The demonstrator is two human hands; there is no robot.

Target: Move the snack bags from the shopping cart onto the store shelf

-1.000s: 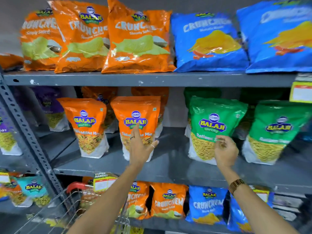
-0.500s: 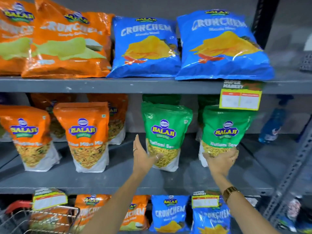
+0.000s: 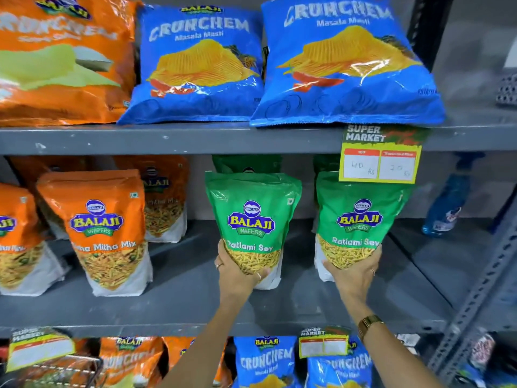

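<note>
Two green Ratlami Sev pouches stand upright on the grey middle shelf [image 3: 179, 306]. My left hand [image 3: 237, 271] grips the lower front of the left green pouch [image 3: 251, 211]. My right hand [image 3: 354, 273], with a gold watch on its wrist, holds the bottom of the right green pouch [image 3: 361, 214]. More green pouches stand behind both. A corner of the wire shopping cart [image 3: 84, 368] shows at the bottom left; its contents are mostly out of view.
Orange Mitha Mix pouches [image 3: 105, 233] stand left of the green ones. Blue Crunchem bags [image 3: 344, 65] and orange bags lie on the top shelf. A price tag [image 3: 379, 158] hangs over the right pouch. A blue spray bottle [image 3: 447, 208] stands far right by the grey upright.
The view has shifted right along the shelf. My hands left the orange pouch and reached the two green pouches, and both have now closed around their lower parts.
</note>
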